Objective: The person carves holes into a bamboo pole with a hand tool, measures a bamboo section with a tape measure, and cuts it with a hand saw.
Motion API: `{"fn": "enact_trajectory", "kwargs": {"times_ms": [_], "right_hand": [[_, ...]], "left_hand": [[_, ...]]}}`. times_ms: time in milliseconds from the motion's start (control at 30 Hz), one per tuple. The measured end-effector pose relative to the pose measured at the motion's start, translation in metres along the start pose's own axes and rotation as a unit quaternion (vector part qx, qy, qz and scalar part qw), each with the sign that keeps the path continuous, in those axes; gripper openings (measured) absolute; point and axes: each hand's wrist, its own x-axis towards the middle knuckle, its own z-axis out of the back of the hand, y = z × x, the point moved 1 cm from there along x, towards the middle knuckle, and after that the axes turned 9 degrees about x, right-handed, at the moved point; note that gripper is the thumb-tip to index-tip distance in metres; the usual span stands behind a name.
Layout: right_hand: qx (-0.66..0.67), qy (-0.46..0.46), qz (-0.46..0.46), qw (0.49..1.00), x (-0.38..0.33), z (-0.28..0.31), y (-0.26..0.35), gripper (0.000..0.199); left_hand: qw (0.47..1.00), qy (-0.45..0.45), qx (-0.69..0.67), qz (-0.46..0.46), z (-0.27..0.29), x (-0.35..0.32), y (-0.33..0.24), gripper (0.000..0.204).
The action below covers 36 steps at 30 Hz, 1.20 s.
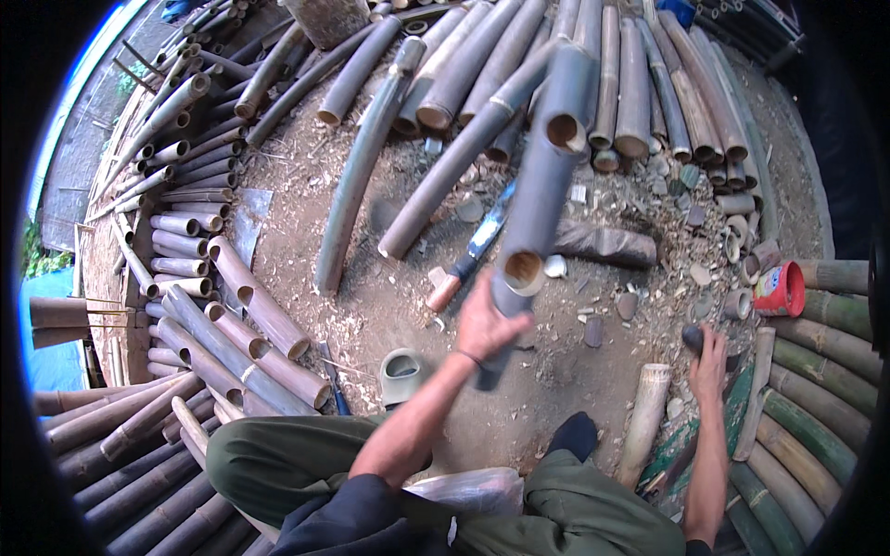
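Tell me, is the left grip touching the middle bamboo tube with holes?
Touching: the head view shows the left grip holding the bamboo tube just below its lower hole, thumb lying across it.

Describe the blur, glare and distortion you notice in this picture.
Head view: the notched bamboo tube in the left hand looks smeared; daylight washes out the far-left edge; green poles at right appear bowed; the corners are black.

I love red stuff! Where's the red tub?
In the head view, the red tub is toward the right edge, beside the ends of the bamboo poles, above and right of the person's right hand.
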Motion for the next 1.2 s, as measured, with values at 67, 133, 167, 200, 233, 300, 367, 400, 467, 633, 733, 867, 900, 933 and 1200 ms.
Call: {"fn": "enact_trajectory", "kwargs": {"times_ms": [67,133,167,200,233,300,367,400,467,633,733,867,900,933,1200], "right_hand": [[-0.046,0.036,-0.047,0.997,-0.024,-0.018,-0.027,0.068],[-0.075,0.055,-0.055,0.994,-0.038,-0.038,-0.038,0.066],[-0.084,0.058,-0.045,0.994,-0.045,-0.05,-0.04,0.065],[-0.095,0.061,-0.039,0.993,-0.044,-0.057,-0.04,0.064],[-0.093,0.057,-0.059,0.992,-0.042,-0.058,-0.037,0.064],[-0.089,0.057,-0.095,0.99,-0.042,-0.064,-0.031,0.063],[-0.117,0.067,-0.113,0.984,-0.035,-0.078,-0.032,0.063],[-0.138,0.069,-0.138,0.978,-0.03,-0.081,-0.035,0.063],[-0.131,0.023,-0.194,0.972,-0.018,-0.077,-0.038,0.06],[0.047,-0.16,-0.293,0.942,-0.038,-0.07,-0.059,0.058],[0.105,-0.076,-0.344,0.93,-0.074,-0.063,-0.015,0.074],[0.049,-0.035,-0.324,0.944,-0.18,-0.048,-0.034,0.092],[0.104,-0.007,-0.376,0.921,-0.21,-0.029,-0.053,0.099],[0.176,-0.048,-0.317,0.931,-0.229,-0.027,-0.086,0.101],[0.209,-0.03,-0.339,0.917,-0.324,0.039,-0.147,0.092]], "left_hand": [[0.994,-0.067,0.08,-0.037,0.065,0.044,-0.005,0.092],[0.972,-0.109,0.207,0.016,0.124,0.073,0.0,0.092],[0.958,-0.134,0.252,0.018,0.151,0.087,0.017,0.094],[0.946,-0.129,0.293,0.044,0.173,0.101,0.034,0.097],[0.938,-0.131,0.311,0.076,0.184,0.112,0.026,0.098],[0.927,-0.123,0.347,0.073,0.207,0.136,0.052,0.096],[0.909,-0.151,0.388,0.024,0.217,0.162,0.089,0.092],[0.893,-0.211,0.397,-0.022,0.209,0.174,0.098,0.09],[0.882,-0.209,0.422,-0.03,0.194,0.193,0.091,0.088],[0.853,-0.112,0.493,0.127,0.127,0.207,0.062,0.096],[0.821,-0.144,0.54,0.118,0.156,0.205,0.073,0.097],[0.81,-0.047,0.585,0.024,0.171,0.171,0.024,0.086],[0.833,0.049,0.551,-0.007,0.15,0.137,-0.021,0.086],[0.834,0.109,0.54,-0.035,0.149,0.113,-0.046,0.081],[0.767,0.299,0.567,0.018,0.188,-0.096,-0.135,0.061]]}}
